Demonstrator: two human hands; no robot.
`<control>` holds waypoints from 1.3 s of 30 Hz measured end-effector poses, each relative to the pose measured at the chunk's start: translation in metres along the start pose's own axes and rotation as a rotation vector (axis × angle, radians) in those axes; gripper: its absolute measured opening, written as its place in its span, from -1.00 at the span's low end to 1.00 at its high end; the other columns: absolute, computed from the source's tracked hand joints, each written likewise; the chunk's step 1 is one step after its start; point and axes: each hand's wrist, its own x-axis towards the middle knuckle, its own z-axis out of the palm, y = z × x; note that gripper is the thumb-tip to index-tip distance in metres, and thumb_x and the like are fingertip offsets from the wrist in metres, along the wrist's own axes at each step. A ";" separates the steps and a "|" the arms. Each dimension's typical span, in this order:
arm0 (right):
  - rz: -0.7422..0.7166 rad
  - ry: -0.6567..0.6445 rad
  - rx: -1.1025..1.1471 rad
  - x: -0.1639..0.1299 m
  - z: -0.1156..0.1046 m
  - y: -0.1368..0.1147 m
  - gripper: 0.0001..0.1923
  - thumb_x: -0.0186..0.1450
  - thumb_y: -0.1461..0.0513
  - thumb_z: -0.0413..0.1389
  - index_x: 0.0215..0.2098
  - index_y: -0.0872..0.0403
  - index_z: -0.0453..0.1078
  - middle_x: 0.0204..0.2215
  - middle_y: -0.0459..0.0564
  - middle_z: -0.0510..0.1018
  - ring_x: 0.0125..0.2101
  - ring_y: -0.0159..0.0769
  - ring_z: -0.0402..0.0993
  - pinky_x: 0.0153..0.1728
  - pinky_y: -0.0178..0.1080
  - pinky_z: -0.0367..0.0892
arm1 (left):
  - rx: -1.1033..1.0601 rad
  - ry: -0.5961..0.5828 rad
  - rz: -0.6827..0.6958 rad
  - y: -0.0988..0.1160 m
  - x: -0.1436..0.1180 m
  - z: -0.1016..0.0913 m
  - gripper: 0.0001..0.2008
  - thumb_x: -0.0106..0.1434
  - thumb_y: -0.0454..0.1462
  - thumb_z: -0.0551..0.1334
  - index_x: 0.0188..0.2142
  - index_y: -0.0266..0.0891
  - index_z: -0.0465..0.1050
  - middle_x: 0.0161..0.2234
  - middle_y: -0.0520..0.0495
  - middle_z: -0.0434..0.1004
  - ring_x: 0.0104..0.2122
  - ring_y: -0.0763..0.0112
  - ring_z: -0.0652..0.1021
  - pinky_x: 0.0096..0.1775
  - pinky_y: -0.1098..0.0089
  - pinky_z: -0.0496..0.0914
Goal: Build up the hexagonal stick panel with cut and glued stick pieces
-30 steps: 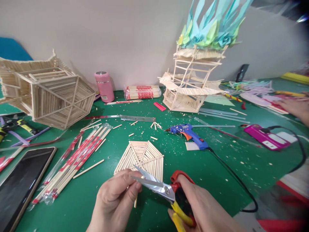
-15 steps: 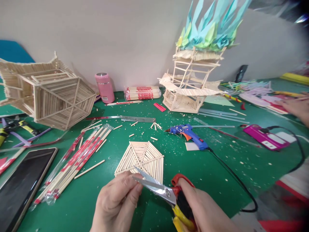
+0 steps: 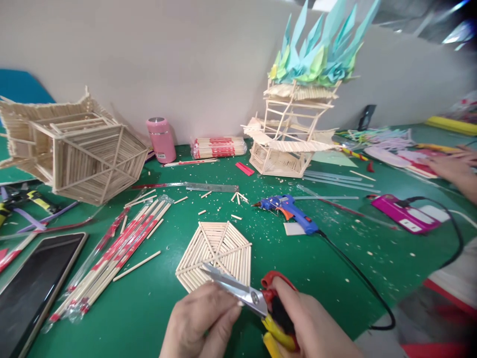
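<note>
At a green worktable [image 3: 141,313], a person's right hand [image 3: 303,318] grips scissors [image 3: 255,297] with red, yellow and black handles, at 4 o'clock from a six-sided stick panel [image 3: 223,248] lying flat near the centre. The blades stand nearly together, their tips overlapping the panel's near edge in view; whether they touch it cannot be told. At 6 o'clock, the left hand [image 3: 203,318] pinches thumb and fingers together beside the blades; a small pale tip [image 3: 240,303] shows there, anything more in its grasp hidden. A blue glue gun [image 3: 292,211] rests at 2 o'clock, and wrapped sticks [image 3: 122,248] lie at 9, a phone [image 3: 44,278] beyond them. A larger stick structure [image 3: 74,154] sits at 10, a pink flask [image 3: 161,141] at 11, a wrapped bundle [image 3: 219,147] at 12. A stick tower [image 3: 298,93] crowned with teal paper leaves [image 3: 316,64] rises at 1; far out toward 2, a co-worker's hand [image 3: 452,166] appears.
</note>
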 end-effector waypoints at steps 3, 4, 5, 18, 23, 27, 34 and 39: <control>0.039 0.037 0.039 0.006 -0.008 -0.001 -0.84 0.09 0.26 0.05 -0.35 0.02 0.15 -0.60 -0.12 0.45 -0.61 -0.34 0.38 -0.66 -0.36 0.21 | -0.102 0.013 -0.191 -0.003 0.000 0.002 -0.86 0.20 -0.36 0.15 -0.42 -0.19 0.47 -0.57 0.05 0.44 -0.57 0.53 0.42 -0.50 0.58 0.30; 0.052 0.067 0.053 0.008 -0.010 0.000 -0.84 0.11 0.23 0.05 -0.34 0.02 0.15 -0.60 -0.14 0.44 -0.62 -0.35 0.38 -0.66 -0.37 0.21 | -0.149 0.026 -0.271 -0.004 0.000 0.003 -0.85 0.22 -0.31 0.15 -0.44 -0.20 0.47 -0.59 0.06 0.41 -0.58 0.53 0.39 -0.52 0.57 0.28; 0.059 0.094 0.061 0.009 -0.013 0.002 -0.84 0.13 0.21 0.04 -0.33 0.02 0.14 -0.60 -0.15 0.44 -0.63 -0.36 0.37 -0.66 -0.37 0.21 | -0.201 0.030 -0.342 -0.006 0.000 0.003 -0.82 0.23 -0.26 0.14 -0.45 -0.20 0.47 -0.60 0.06 0.39 -0.58 0.54 0.37 -0.53 0.57 0.26; -0.066 0.113 -0.276 0.002 -0.020 0.003 -0.82 0.09 0.10 0.04 -0.42 0.02 0.18 -0.61 0.00 0.47 -0.63 -0.19 0.45 -0.66 -0.21 0.37 | -0.389 0.038 -0.468 -0.012 0.001 0.003 -0.69 0.24 -0.15 0.12 -0.57 -0.25 0.36 -0.60 0.06 0.29 -0.57 0.54 0.26 -0.53 0.54 0.16; -0.048 0.112 -0.275 0.002 -0.020 0.001 -0.81 0.04 0.13 0.06 -0.43 0.04 0.21 -0.57 0.07 0.50 -0.59 -0.12 0.47 -0.63 -0.14 0.42 | -0.264 0.034 -0.350 -0.013 0.000 -0.001 -0.75 0.24 -0.24 0.11 -0.54 -0.24 0.37 -0.58 0.04 0.34 -0.56 0.53 0.33 -0.52 0.56 0.23; -0.058 0.086 -0.246 0.002 -0.020 -0.002 -0.81 0.03 0.14 0.07 -0.43 0.05 0.23 -0.58 0.07 0.50 -0.60 -0.12 0.47 -0.66 -0.16 0.40 | -0.164 0.029 -0.259 -0.011 0.002 -0.003 -0.81 0.22 -0.29 0.12 -0.50 -0.24 0.41 -0.57 0.03 0.38 -0.58 0.52 0.37 -0.54 0.57 0.28; -0.123 0.138 -0.247 -0.003 -0.012 -0.001 -0.75 0.12 0.12 0.04 -0.31 0.11 0.27 -0.57 0.08 0.52 -0.59 -0.11 0.48 -0.63 -0.17 0.39 | -0.058 0.040 -0.177 -0.010 -0.001 -0.006 -0.86 0.21 -0.36 0.13 -0.43 -0.18 0.43 -0.54 0.05 0.44 -0.56 0.52 0.43 -0.50 0.59 0.32; -0.115 0.079 -0.197 -0.001 -0.007 0.007 -0.80 0.14 0.17 0.03 -0.30 0.11 0.28 -0.58 0.02 0.51 -0.60 -0.18 0.47 -0.61 -0.23 0.34 | -0.080 0.025 -0.198 -0.006 0.002 -0.006 -0.85 0.22 -0.35 0.13 -0.46 -0.20 0.42 -0.57 0.05 0.42 -0.57 0.53 0.42 -0.50 0.57 0.29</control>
